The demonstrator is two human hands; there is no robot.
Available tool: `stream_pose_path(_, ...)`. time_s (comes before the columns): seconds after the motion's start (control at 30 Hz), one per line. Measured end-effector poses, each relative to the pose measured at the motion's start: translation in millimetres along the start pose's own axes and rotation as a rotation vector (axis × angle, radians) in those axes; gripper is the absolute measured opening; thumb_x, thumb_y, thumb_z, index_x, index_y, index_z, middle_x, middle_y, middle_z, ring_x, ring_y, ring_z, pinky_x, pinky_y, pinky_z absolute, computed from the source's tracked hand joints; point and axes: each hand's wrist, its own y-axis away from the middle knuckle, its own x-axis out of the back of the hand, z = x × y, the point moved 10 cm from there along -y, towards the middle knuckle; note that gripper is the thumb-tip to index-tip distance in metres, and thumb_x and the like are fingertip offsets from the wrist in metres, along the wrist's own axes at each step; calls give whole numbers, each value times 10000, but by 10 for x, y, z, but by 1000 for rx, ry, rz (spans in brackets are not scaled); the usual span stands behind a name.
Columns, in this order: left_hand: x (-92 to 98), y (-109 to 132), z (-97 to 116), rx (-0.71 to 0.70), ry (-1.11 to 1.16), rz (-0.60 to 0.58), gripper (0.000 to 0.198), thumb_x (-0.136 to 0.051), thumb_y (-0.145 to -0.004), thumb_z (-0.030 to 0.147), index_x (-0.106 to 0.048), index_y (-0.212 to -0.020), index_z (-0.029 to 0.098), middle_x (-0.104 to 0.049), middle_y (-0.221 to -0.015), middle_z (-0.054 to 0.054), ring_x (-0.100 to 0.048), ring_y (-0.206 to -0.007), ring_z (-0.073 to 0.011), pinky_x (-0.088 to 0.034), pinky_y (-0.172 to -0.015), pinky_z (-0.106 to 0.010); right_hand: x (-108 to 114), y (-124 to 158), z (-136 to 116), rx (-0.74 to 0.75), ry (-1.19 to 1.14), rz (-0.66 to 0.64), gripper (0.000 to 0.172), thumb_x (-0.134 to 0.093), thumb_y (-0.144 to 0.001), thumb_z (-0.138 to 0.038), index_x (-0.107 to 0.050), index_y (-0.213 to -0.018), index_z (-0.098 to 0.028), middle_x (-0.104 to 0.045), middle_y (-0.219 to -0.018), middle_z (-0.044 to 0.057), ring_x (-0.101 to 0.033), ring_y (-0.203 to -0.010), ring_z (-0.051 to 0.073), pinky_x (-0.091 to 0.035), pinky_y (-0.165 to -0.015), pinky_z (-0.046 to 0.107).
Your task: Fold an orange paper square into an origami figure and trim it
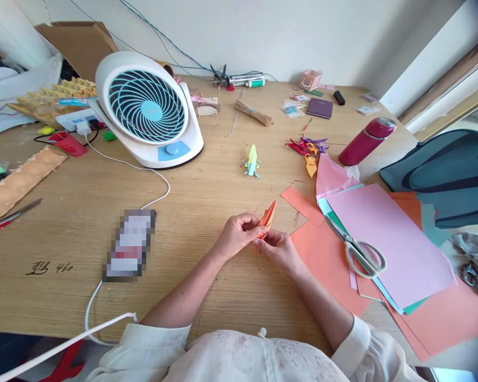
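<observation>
Both hands meet over the front of the wooden table [207,223], gripping one small piece of folded orange paper [268,217]. My left hand [239,233] pinches it between thumb and fingers from the left side. My right hand [278,249] pinches its lower end, and the fingers partly cover it. The paper is narrow, with a pointed tip standing up and several layered folds. Beyond the hands stands a small green and blue folded paper figure [252,162]. Flat orange sheets [322,265] lie just right of my right hand.
Scissors [360,252] rest on a pink paper sheet [390,239] at right. Behind are a magenta flask [368,140], coloured paper pieces [308,151] and a bundle of sticks [253,112]. At left are a white fan [151,111], a phone [130,244] with a cable, and a knife [16,216].
</observation>
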Motion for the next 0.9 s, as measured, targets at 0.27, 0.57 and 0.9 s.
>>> stream_pose_path(0.27,-103,18,-49,65,75,-149,305,-763,-765,422,-643,-762,141,-541,-666,33,-443,-562,-77,-347,-515,-199,13,5,-20,-9,5,-18,408,-735,-740,-567,-663,-718,-166,-543,-567,-21,-440,-512,110,-348,-509,247)
stream_pose_path(0.57,-50,1,-74,50,70,-119,340,-751,-782,430,-596,-686,143,-496,-616,50,-395,-524,-57,-319,-491,-190,-9,9,-3,5,16,-97,396,-714,-779,-561,-671,-739,-169,-589,-615,-12,-499,-568,121,-397,-567,249)
stream_pose_path(0.9,25,-4,-60,7,-38,-26,330,-746,-771,440,-607,-690,153,-525,-617,37,-439,-524,-76,-344,-489,-199,15,20,-106,-2,56,-92,483,-633,-813,-637,-675,-659,-181,-652,-599,23,-588,-585,159,-466,-619,283)
